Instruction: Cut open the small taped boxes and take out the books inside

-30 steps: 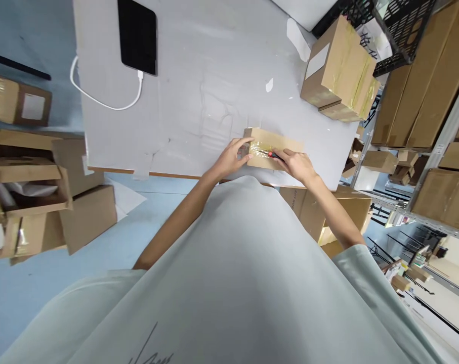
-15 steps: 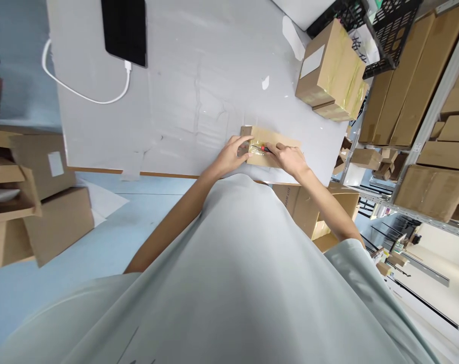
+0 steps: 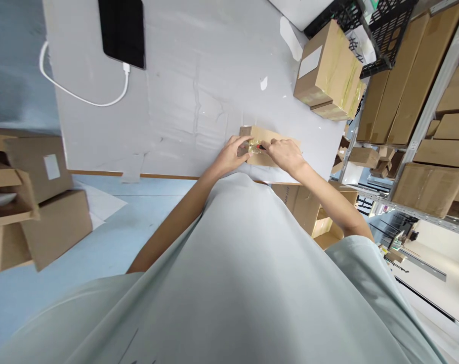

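Note:
A small cardboard box (image 3: 269,135) lies on the grey table near its front edge, with clear yellowish tape (image 3: 255,143) across its top. My left hand (image 3: 231,152) grips the box's left end, thumb and fingers on either side of it. In my right hand (image 3: 285,154) is a small red and black tool, seemingly a utility knife (image 3: 259,147), its tip at the taped part of the box. The fingers are closed around its handle and hide most of it.
On the table (image 3: 176,111) lie a black tablet (image 3: 122,33) with a white cable (image 3: 100,104) and taped cartons (image 3: 324,71) at the right. Cartons (image 3: 58,217) stand on the floor at left. An open carton (image 3: 313,212) is below the table; shelves (image 3: 422,146) rise at right.
My right hand has slid slightly left along the box with the tool, toward my left hand. The left hand keeps its hold on the box's end.

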`<state>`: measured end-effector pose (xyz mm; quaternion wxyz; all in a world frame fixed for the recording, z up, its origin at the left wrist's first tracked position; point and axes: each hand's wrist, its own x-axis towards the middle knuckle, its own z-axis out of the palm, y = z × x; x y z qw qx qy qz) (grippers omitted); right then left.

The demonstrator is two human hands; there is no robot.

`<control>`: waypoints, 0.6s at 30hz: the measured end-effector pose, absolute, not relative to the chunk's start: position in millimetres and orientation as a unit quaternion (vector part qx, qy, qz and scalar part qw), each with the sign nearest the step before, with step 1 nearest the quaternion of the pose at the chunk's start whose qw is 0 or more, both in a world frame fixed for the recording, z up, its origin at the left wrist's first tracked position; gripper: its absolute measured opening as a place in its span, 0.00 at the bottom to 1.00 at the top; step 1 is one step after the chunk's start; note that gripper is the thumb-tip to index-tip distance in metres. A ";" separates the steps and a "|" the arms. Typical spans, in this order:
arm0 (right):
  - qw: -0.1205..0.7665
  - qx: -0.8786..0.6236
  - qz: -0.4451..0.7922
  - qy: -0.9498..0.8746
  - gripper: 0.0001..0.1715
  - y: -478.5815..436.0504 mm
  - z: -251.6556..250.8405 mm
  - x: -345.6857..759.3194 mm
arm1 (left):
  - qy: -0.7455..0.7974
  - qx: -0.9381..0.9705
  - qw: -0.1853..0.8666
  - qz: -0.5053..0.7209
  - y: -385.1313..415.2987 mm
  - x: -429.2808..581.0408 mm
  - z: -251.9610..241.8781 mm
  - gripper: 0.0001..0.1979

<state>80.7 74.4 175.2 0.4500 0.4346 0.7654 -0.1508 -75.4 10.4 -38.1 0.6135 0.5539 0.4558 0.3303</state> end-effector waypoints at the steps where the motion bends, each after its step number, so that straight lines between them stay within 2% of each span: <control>1: 0.453 0.433 -0.149 0.765 0.27 76.0 177.3 75.2 | 0.461 0.554 0.608 0.332 10.1 -74.2 -38.6 0.32; 9: 0.429 0.421 -0.149 0.785 0.29 77.3 181.3 62.5 | 0.504 0.544 0.578 0.341 7.5 -63.4 -41.7 0.30; 18: 0.367 0.443 -0.173 0.799 0.26 65.8 165.9 94.2 | 0.522 0.533 0.576 0.334 2.7 -63.0 -44.3 0.34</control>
